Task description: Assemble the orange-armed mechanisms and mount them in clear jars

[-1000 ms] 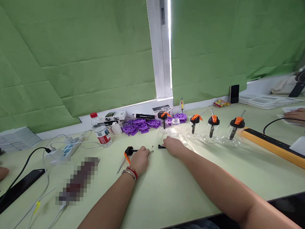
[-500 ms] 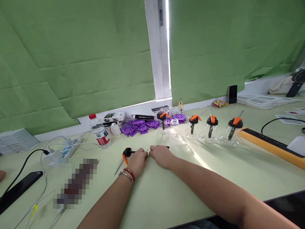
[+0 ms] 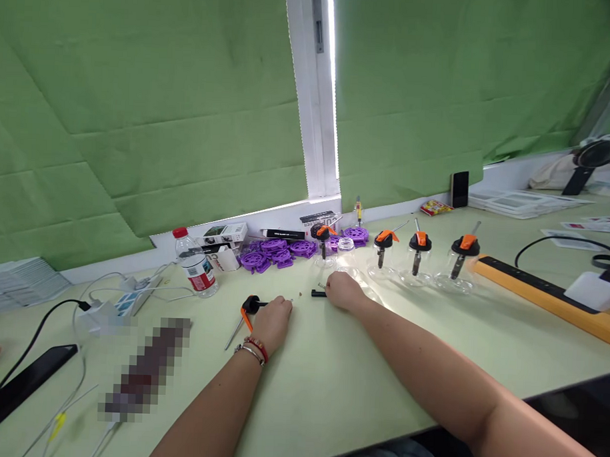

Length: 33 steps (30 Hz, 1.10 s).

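Note:
My left hand [image 3: 274, 321] is closed around the black stem of a dispenser head [image 3: 251, 304], which has an orange lever and a metal spout and lies tilted on the table. A thin tip pokes out past its fingers. To the right, my right hand [image 3: 345, 291] is closed beside a short black tube [image 3: 318, 293] and a small spring [image 3: 322, 285]; its fingertips touch or nearly touch them. A tiny brownish piece [image 3: 300, 294] lies between the hands. Behind my right hand is an open clear glass bottle [image 3: 346, 246].
Several glass bottles with black and orange tops [image 3: 420, 243] stand behind and to the right. Purple parts [image 3: 274, 253] lie by the wall, near a red-capped water bottle [image 3: 198, 268]. An orange power strip [image 3: 537, 290] is at right, cables and a phone [image 3: 26, 389] at left.
My right hand has moved right, away from my left hand, and the black tube and spring now show at its fingertips. My left hand has stayed nearly in place. The view has shifted slightly.

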Each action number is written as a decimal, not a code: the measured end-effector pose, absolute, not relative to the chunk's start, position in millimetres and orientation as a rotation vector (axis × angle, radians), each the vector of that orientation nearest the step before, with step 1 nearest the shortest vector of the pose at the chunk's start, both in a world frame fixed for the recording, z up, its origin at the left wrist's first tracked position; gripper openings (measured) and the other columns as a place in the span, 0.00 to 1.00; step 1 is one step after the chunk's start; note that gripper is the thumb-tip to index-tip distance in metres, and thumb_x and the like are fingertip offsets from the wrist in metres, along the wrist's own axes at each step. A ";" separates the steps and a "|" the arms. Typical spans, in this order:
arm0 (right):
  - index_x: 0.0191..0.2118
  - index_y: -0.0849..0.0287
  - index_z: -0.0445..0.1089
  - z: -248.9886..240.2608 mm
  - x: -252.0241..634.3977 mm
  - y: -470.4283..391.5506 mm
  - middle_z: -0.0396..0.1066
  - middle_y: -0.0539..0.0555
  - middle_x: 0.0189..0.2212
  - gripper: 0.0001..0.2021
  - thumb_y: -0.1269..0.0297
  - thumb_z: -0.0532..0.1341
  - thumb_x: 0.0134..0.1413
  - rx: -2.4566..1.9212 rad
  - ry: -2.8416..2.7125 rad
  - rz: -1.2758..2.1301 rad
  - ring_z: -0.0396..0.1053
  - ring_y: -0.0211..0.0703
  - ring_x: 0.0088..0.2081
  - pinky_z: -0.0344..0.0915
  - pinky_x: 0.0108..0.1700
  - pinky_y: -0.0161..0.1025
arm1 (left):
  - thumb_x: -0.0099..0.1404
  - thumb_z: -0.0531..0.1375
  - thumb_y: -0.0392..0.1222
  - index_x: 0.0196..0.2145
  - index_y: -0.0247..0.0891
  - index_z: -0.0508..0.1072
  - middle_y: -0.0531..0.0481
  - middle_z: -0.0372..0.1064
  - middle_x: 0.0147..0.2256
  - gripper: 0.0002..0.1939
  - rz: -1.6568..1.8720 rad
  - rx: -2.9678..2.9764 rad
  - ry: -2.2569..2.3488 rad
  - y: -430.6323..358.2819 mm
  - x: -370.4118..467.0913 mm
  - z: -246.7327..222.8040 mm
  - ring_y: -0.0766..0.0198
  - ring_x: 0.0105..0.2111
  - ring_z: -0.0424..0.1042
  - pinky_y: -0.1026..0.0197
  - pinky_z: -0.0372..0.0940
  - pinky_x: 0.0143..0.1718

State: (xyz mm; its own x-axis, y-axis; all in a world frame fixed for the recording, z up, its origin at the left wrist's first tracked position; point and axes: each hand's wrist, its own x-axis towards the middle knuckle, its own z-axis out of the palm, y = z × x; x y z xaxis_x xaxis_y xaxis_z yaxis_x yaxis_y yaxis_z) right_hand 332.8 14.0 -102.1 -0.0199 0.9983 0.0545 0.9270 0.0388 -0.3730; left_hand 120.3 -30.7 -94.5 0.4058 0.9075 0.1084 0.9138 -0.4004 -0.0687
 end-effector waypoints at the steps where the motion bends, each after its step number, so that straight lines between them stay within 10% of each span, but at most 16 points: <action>1: 0.33 0.64 0.72 -103.7 333.3 15.0 0.72 0.60 0.33 0.09 0.70 0.55 0.54 -1.956 -2.013 0.344 0.70 0.44 0.34 0.57 0.29 0.34 | 0.68 0.45 0.35 0.35 0.38 0.69 0.46 0.67 0.37 0.13 -0.078 -2.530 -1.648 -30.8 120.6 -94.6 0.61 0.35 0.69 0.63 0.57 0.29; 33: 0.31 0.60 0.74 -91.2 347.5 23.3 0.73 0.57 0.33 0.04 0.69 0.61 0.49 -1.959 -2.009 0.480 0.68 0.41 0.31 0.55 0.27 0.32 | 0.67 0.48 0.38 0.33 0.39 0.65 0.49 0.68 0.37 0.08 -0.236 -2.575 -1.573 -41.2 129.0 -86.4 0.63 0.34 0.68 0.62 0.54 0.27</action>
